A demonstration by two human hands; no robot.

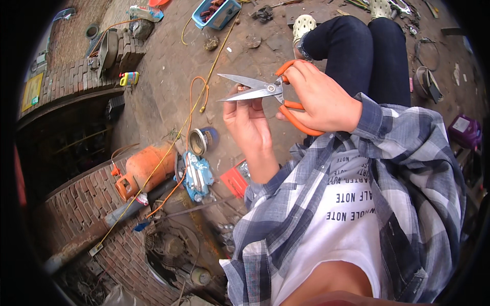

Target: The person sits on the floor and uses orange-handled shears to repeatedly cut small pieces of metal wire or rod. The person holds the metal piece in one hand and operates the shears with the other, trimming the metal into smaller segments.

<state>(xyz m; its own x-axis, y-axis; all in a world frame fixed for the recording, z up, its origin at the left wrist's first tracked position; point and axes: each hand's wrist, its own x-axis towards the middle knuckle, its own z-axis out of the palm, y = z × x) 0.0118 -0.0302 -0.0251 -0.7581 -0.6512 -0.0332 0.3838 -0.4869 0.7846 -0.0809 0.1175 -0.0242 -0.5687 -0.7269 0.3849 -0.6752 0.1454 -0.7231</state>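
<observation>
Large shears (259, 90) with orange handles and silver blades are held up in front of my chest, the blades spread apart and pointing left. My right hand (320, 96) is closed around the handles. My left hand (246, 125) is raised just beneath the blades, fingers curled; its fingertips are partly hidden by the lower blade, and what they pinch, a small brownish bit or nothing, I cannot make out.
An orange gas cylinder (148, 171) lies left near brickwork, with a tin (197, 141), blue plastic bag (197, 177) and red sheet (231, 182) nearby. Cords (205, 80) cross the ground. A blue crate (217, 15) is at the top; a purple container (464, 130) is right.
</observation>
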